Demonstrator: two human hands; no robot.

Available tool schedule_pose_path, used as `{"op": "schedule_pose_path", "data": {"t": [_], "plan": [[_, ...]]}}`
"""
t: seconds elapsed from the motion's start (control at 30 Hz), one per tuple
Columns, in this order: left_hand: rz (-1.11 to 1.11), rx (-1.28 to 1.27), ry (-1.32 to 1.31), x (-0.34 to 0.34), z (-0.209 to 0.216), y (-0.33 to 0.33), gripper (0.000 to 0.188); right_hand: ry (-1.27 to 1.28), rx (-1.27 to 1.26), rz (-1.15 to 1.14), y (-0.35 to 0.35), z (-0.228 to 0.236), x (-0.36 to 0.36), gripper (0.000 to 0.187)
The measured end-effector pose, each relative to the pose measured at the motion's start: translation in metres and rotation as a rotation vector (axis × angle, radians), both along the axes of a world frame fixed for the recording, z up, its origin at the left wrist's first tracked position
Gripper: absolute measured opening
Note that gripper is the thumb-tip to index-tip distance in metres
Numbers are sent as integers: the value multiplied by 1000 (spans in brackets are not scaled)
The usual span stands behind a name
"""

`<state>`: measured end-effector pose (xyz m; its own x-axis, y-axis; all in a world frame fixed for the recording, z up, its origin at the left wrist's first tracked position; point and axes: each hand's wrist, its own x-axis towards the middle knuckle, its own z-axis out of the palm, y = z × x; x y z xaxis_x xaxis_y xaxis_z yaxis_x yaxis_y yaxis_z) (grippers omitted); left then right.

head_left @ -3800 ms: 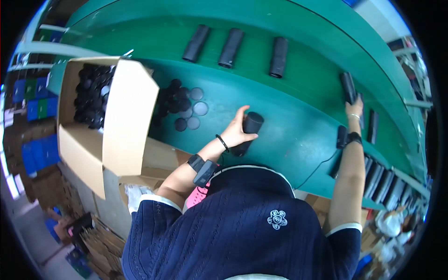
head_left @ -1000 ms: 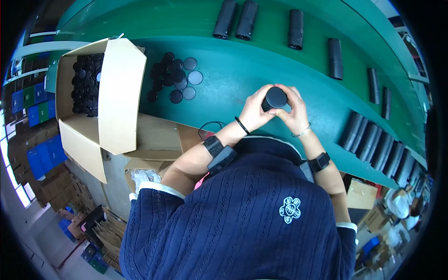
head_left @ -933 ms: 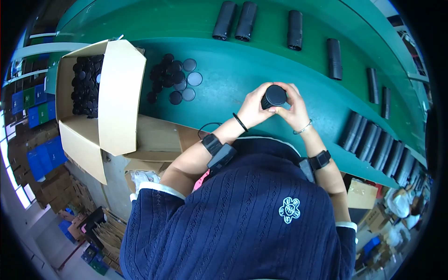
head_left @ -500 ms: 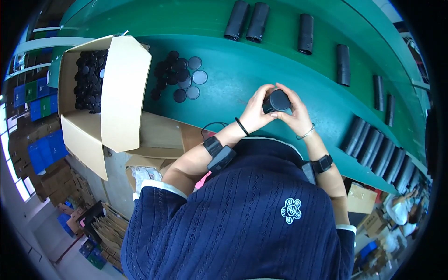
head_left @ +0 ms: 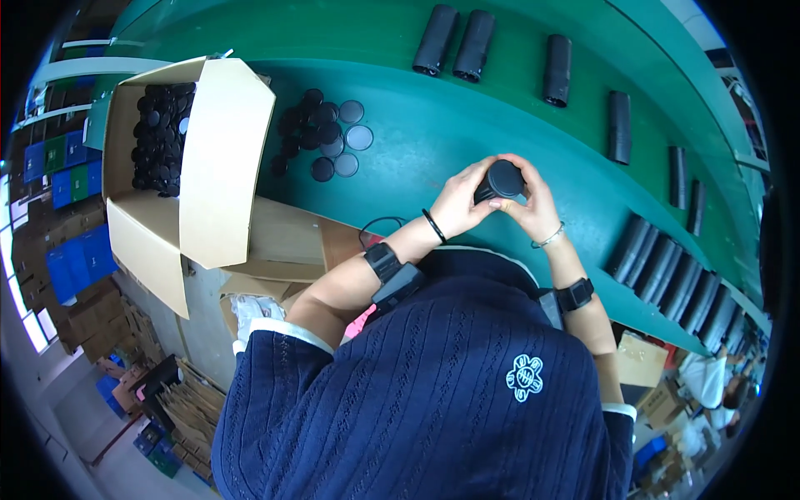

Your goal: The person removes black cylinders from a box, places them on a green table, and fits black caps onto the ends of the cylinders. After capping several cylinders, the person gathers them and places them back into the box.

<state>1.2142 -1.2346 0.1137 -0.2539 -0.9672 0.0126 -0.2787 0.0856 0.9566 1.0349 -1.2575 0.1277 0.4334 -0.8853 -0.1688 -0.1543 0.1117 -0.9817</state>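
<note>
Between my two hands a black cylinder point(head_left: 504, 178) stands with its round, flat-capped end facing up. My left hand point(head_left: 463, 197) wraps its left side and my right hand point(head_left: 537, 200) its right side. Both thumbs meet at its near edge, and the fingers reach round the far side. The lower part of the cylinder is hidden by my hands. To the left, several loose black round caps point(head_left: 329, 133) lie in a cluster on the green worktop point(head_left: 400, 125); a few show a lighter grey face.
An open cardboard box point(head_left: 225, 167) full of black caps stands at the left. Black tubes point(head_left: 558, 71) lie spaced along the green belt point(head_left: 517, 37) beyond the worktop. A row of black tubes point(head_left: 658, 262) lies at the right. People are at the far right.
The tubes on the far belt have shifted a little to the right and nearer. My hands stay round the black cylinder, with a slight shift of the right fingers.
</note>
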Motion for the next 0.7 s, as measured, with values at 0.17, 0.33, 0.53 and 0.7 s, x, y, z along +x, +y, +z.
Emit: {"op": "schedule_pose_path", "data": {"t": [0.17, 0.33, 0.53, 0.7], "plan": [[-94, 56, 233, 8, -3, -7, 71, -75, 3, 29, 0, 5, -6, 73], [-74, -68, -47, 3, -7, -2, 75, 10, -82, 23, 3, 11, 2, 76], [41, -25, 2, 1, 0, 5, 76, 97, -272, 119, -11, 13, 1, 74], [-46, -62, 19, 6, -7, -2, 82, -80, -21, 88, -20, 13, -15, 69]]}}
